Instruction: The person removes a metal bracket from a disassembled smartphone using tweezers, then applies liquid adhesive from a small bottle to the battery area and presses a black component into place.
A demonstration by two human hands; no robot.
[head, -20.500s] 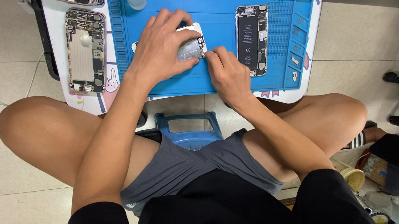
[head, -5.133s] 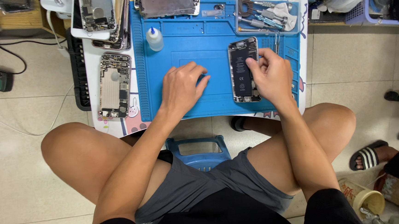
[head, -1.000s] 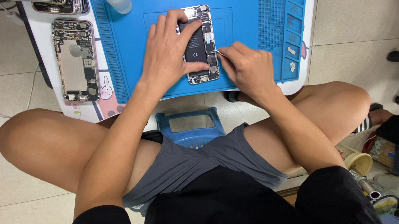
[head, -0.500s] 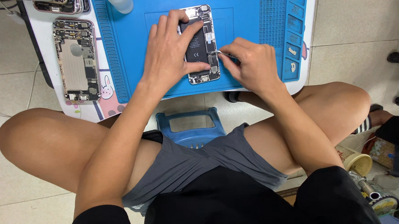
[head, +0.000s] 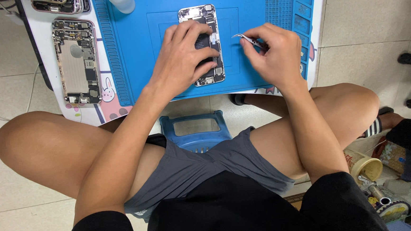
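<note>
An opened phone (head: 203,16) with its insides showing lies on a blue work mat (head: 154,57). My left hand (head: 183,60) presses down on the phone's lower half, fingers spread across it. My right hand (head: 273,54) is just right of the phone and pinches a pair of metal tweezers (head: 242,38). The curved tips of the tweezers point left toward the phone's right edge and hover slightly apart from it.
A second opened phone shell (head: 75,61) lies on the white table edge at the left. A white bottle (head: 121,0) stands at the mat's top left. A blue plastic stool (head: 194,130) is between my knees. Cups and clutter (head: 368,167) sit on the floor at right.
My right hand has lifted off the phone's right edge and shifted right and up, with the tweezers now visible. My left hand stays on the phone.
</note>
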